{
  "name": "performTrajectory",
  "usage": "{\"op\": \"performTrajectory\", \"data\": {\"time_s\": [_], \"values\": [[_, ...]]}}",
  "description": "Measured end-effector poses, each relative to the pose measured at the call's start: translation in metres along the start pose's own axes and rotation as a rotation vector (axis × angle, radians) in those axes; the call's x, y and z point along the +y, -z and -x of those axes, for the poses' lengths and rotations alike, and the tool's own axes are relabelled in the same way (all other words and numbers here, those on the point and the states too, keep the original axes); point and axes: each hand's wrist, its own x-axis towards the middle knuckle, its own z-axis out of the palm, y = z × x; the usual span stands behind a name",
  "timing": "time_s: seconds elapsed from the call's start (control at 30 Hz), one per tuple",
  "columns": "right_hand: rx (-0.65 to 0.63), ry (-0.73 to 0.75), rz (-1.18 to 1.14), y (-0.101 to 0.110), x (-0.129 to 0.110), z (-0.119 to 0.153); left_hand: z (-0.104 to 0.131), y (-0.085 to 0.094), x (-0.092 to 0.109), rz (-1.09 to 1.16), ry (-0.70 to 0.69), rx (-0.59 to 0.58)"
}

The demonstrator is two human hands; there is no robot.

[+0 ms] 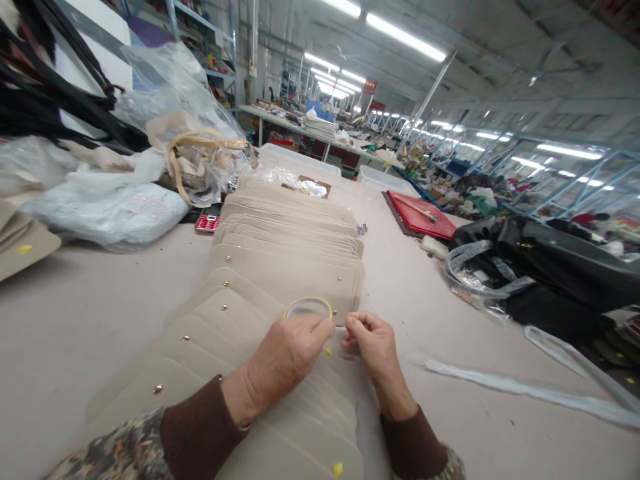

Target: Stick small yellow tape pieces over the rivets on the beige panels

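Both hands are left bare. Left wrist, behind the left hand (295, 350), is wrapped by a dark brown cuff (200, 427): wide, plain, solid colour, close-fitting, hem edge clearly seen. Cuff is joined to a camo sleeve (127, 450), printed in mottled tan, grey-green and dark patches; pattern slightly blurred. Right side is matched: right hand (373, 343), same brown on the right cuff (415, 443), with only a sliver of camo shown on the right sleeve (453, 467). Knuckles and wrist creases can be made out on the left.
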Motion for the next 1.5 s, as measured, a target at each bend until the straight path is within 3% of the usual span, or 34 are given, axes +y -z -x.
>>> {"op": "performTrajectory", "data": {"time_s": [0.17, 0.33, 0.47, 0.73, 0.87, 0.97, 1.1, 1.2, 1.37, 1.5], "values": [[0.016, 0.061, 0.008, 0.007, 0.002, -0.002, -0.011, -0.011, -0.019, -0.223, 0.155, -0.312], [-0.104, 0.026, 0.120, 0.010, 0.008, -0.002, -0.009, -0.009, -0.019, -0.136, 0.167, -0.428], [-0.176, 0.022, 0.271, 0.011, 0.010, -0.002, -0.006, -0.004, -0.015, -0.107, 0.166, -0.440], [-0.169, 0.286, 0.648, 0.004, 0.000, -0.001, -0.004, -0.005, -0.016, -0.107, 0.157, -0.407], [-0.146, 0.345, 0.752, -0.001, 0.000, -0.001, -0.002, -0.007, -0.017, -0.100, 0.158, -0.387], [-0.131, 0.325, 0.762, -0.002, 0.003, -0.003, -0.001, -0.007, -0.017, -0.101, 0.161, -0.391], [-0.087, 0.134, 0.677, 0.004, 0.005, -0.003, 0.000, -0.006, -0.018, -0.100, 0.171, -0.390], [-0.143, 0.036, 0.586, 0.010, 0.006, 0.001, -0.001, -0.005, -0.019, -0.088, 0.175, -0.400], [-0.154, 0.274, 0.698, 0.011, 0.007, 0.007, -0.002, -0.001, -0.018, -0.051, 0.178, -0.399], [-0.095, 0.325, 0.776, 0.001, 0.006, 0.006, -0.004, 0.002, -0.018, -0.033, 0.173, -0.393]]}}
